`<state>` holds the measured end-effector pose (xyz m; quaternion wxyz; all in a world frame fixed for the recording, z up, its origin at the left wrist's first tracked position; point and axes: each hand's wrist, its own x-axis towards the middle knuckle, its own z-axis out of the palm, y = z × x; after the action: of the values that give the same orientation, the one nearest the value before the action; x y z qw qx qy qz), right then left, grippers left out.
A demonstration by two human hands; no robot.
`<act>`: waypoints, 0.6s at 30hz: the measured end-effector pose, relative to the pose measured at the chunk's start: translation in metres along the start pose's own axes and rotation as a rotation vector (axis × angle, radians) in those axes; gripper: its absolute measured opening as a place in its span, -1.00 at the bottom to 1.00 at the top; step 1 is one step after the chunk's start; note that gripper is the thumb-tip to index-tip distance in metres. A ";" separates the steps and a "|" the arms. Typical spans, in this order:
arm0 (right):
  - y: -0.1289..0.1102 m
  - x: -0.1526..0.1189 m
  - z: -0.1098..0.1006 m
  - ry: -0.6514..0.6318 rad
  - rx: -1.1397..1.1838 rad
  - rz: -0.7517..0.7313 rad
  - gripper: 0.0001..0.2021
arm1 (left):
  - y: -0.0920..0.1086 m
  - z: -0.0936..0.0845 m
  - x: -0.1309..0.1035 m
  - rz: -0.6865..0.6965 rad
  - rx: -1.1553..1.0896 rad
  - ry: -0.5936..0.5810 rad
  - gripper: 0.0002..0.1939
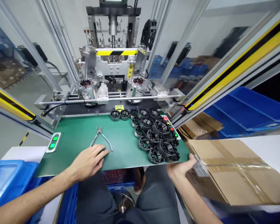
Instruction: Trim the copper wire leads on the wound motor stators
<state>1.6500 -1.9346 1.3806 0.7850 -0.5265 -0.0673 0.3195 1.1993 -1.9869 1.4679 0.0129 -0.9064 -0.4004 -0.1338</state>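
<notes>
Palm down, my left hand (pixel 91 160) rests near the front edge of the green work surface (pixel 72 130), its fingers loosely spread with nothing in them. Just beyond its fingertips lie cutting pliers (pixel 99 133) with pale blue handles and slightly parted jaws. At the front right corner of the surface is my right hand (pixel 182 166). Its thumb shows by the edge, but its fingers are hidden below; I cannot tell whether it grips the edge. Black ring-shaped motor stators (pixel 146 123) stand on the right side, some stacked on others.
A machine with two round fixtures (pixel 87 88) stands behind the surface, each holding a part with copper-coloured wire. Green-lit buttons (pixel 53 142) sit at left, a red button (pixel 165 118) at right. A taped cardboard box (pixel 242 168) and blue bins (pixel 252 109) are on the right.
</notes>
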 end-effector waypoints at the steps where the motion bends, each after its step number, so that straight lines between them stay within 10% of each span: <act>1: 0.000 0.001 0.000 0.006 -0.007 -0.005 -0.60 | 0.006 0.002 -0.001 -0.025 0.001 -0.020 -0.50; 18: -0.006 0.005 -0.002 -0.166 -0.102 0.015 -0.32 | 0.015 0.002 -0.002 -0.238 -0.003 0.037 -0.47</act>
<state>1.6573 -1.9350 1.3839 0.7463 -0.5382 -0.1443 0.3641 1.2094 -1.9983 1.4667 0.0031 -0.8499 -0.5047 -0.1516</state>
